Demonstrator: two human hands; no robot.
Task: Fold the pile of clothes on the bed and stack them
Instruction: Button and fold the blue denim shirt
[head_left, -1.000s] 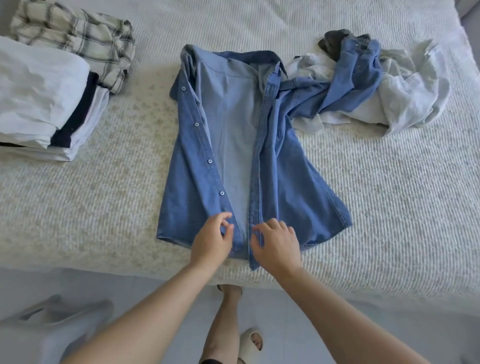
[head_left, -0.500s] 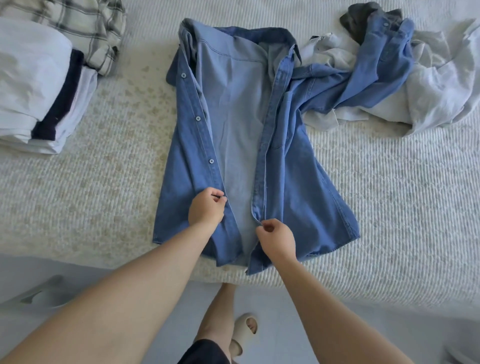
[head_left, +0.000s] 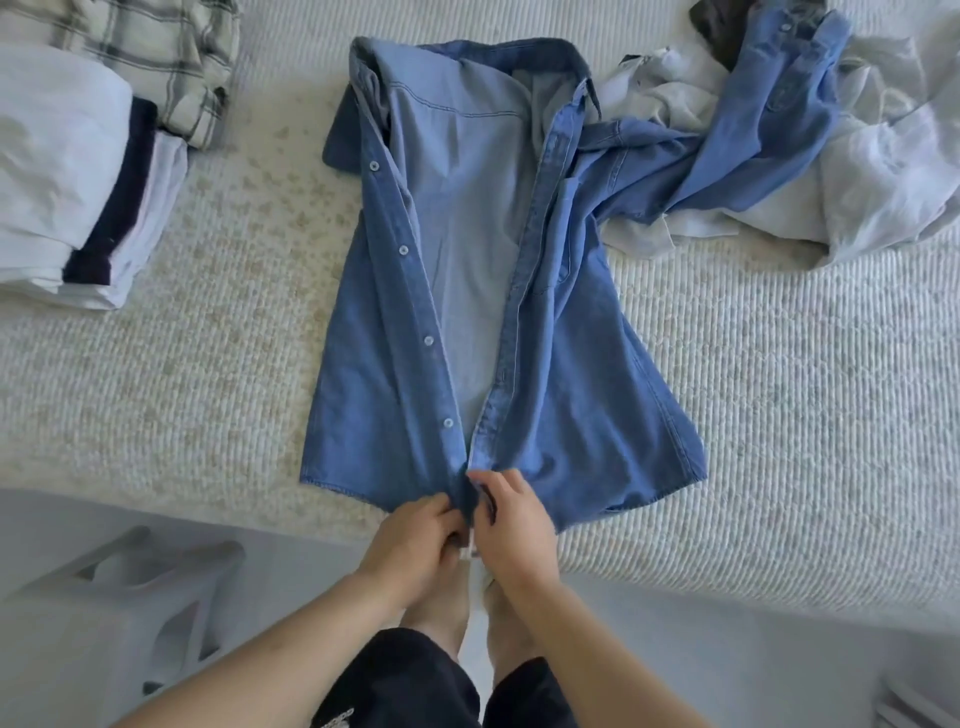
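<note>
both hands (head_left: 462, 525) pinch denim shirt (head_left: 571, 395) hem; bottom button hidden.

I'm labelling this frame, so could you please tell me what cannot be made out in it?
All in the head view:
- Whether the bottom button is fastened: left hand and right hand cover the denim shirt plackets.
- Folded stack: cut off by the left edge.
- Unfolded pile: cut by the right edge, item count unclear.

Blue denim shirt (head_left: 571, 374), plaid shirt (head_left: 171, 57)

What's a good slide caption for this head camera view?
Both hands, left hand and right hand, pinch the denim shirt plackets together at the hem on the bed.
</note>
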